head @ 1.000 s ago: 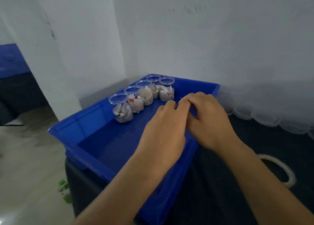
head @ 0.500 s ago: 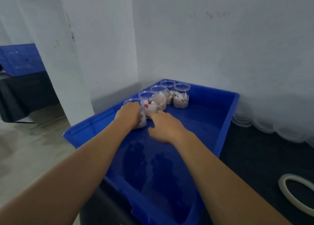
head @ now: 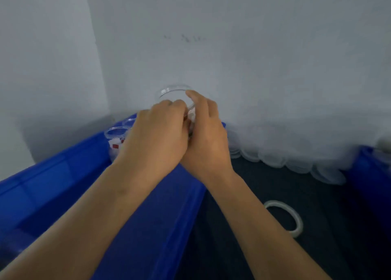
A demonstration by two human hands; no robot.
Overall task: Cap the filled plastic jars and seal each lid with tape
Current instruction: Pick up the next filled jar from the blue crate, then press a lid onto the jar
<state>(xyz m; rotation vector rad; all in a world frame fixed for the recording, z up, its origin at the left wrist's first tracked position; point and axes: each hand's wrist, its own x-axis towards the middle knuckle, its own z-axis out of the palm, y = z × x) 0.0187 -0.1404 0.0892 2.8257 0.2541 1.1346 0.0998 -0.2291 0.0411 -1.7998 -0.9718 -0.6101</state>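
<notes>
- Pale grey plaster wall (head: pixel 254 57) fills the background, meeting a second wall at a corner on the left; I see faint scuff marks on it.
- Dark, finely textured cloth surface (head: pixel 243 227) runs along the wall foot on the right.
- Large blue moulded plastic bin (head: pixel 53 191) sits at left, glossy, with a thick rolled rim.
- Raised clear round plastic jar (head: pixel 176 95) is held in front of the wall, above the bin's far end. Its open circular rim is visible; the body is mostly hidden by the hands, and I can make out only a little pale content between them.
- My left hand (head: pixel 156 138) has its fingers curled round the raised jar's near side, gripping it.
- My right hand (head: pixel 208 138) wraps the jar's right side, forefinger extended up along the rim.
- Second clear round jar with red-and-white contents (head: pixel 116 138) stands in the bin's far left corner, uncapped. Another clear rim shows just behind it.
- Row of clear round plastic lids (head: pixel 275 159) lies overlapped along the wall foot on the cloth.
- Translucent whitish tape roll (head: pixel 295 218), a thin ring, lies flat on the cloth, well apart from the hands.
- Edge of another blue plastic container (head: pixel 372 174) shows at far right.
</notes>
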